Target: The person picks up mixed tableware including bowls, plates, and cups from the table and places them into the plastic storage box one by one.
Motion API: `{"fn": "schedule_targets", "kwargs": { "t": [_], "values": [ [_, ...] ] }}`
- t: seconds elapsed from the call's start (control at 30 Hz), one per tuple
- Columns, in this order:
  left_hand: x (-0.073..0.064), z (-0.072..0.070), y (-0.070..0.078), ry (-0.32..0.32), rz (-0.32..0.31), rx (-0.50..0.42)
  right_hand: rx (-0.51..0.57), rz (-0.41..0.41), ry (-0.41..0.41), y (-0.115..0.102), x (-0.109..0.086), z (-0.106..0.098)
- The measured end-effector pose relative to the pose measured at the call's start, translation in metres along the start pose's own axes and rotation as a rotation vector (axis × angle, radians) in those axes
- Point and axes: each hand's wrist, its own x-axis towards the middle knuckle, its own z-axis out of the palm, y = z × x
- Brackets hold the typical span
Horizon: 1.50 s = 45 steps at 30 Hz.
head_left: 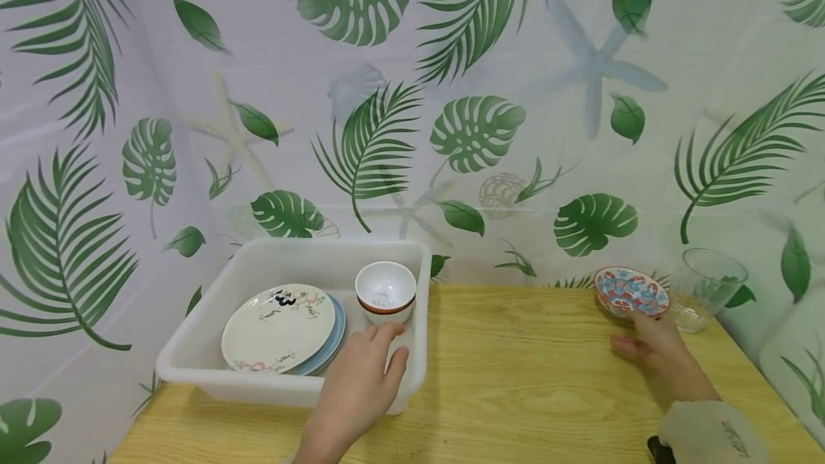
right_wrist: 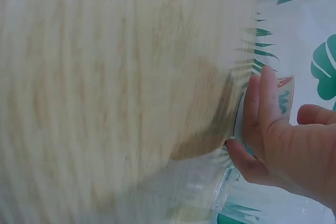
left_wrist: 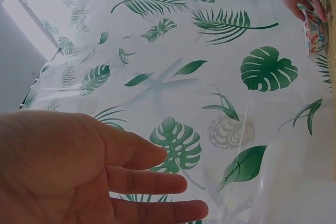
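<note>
My right hand [head_left: 654,346] is at a small patterned bowl [head_left: 631,292] near the table's back right, its thumb by the near rim. From the right wrist view, fingers [right_wrist: 260,98] lie along the bowl's outer side. The bowl looks slightly tilted. My left hand [head_left: 361,378] hovers over the front rim of a white plastic tub [head_left: 422,349], fingers fairly straight and holding nothing. Two stacked small bowls [head_left: 387,285] stand in the tub just beyond its fingertips. Left of them lies a cream floral plate [head_left: 277,328] on top of a blue plate [head_left: 338,335].
A clear drinking glass [head_left: 705,292] stands close to the right of the patterned bowl. The wooden table [head_left: 515,371] runs back to a leaf-printed curtain [head_left: 451,56], which also hangs along both sides.
</note>
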Motion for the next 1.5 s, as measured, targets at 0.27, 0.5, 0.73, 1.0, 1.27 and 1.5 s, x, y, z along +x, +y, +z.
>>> {"fn": "schedule_targets", "kwargs": {
  "t": [0.27, 0.5, 0.73, 1.0, 1.27, 1.5],
  "values": [
    [0.001, -0.001, -0.001, 0.001, -0.002, -0.001, 0.271, 0.101, 0.025, -0.007, 0.008, 0.001],
    [0.001, -0.002, -0.002, -0.016, -0.014, 0.002, 0.362, 0.144, 0.130, -0.007, 0.014, 0.004],
    [0.001, -0.002, -0.002, -0.022, -0.022, 0.005, 0.448, 0.157, 0.105, -0.006, 0.013, 0.001],
    [0.001, -0.002, -0.003, -0.039, -0.040, -0.005, 0.492, 0.157, 0.087, -0.005, 0.017, 0.000],
    [0.002, -0.003, -0.001, -0.042, -0.038, 0.000, 0.483, 0.146, 0.097, -0.007, 0.014, 0.003],
    [0.002, -0.002, 0.000, -0.018, -0.022, 0.008, 0.483, 0.111, 0.110, -0.005, 0.016, 0.004]
  ]
}}
